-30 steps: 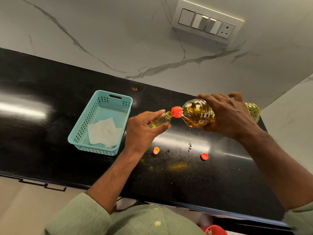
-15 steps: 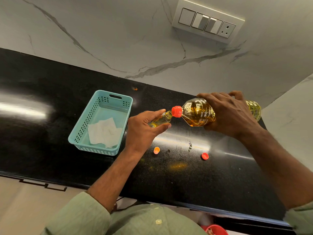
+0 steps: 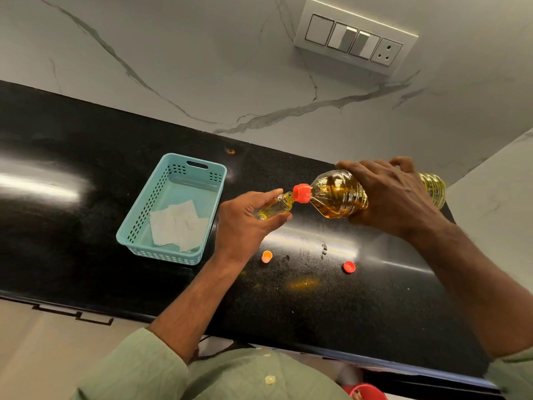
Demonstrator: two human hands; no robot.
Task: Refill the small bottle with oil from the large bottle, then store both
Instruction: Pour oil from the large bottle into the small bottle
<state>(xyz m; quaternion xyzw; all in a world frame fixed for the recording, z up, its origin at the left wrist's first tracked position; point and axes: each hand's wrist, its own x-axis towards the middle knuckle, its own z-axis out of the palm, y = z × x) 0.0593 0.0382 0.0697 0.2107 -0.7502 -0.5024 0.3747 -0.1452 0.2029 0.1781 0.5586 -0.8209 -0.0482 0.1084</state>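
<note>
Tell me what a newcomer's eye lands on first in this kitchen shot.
First, the large bottle of golden oil, tipped sideways in the right hand, its red spout meeting the mouth of the small bottle gripped by the left hand above the black counter. Next, the teal basket to the left, holding white paper.
</note>
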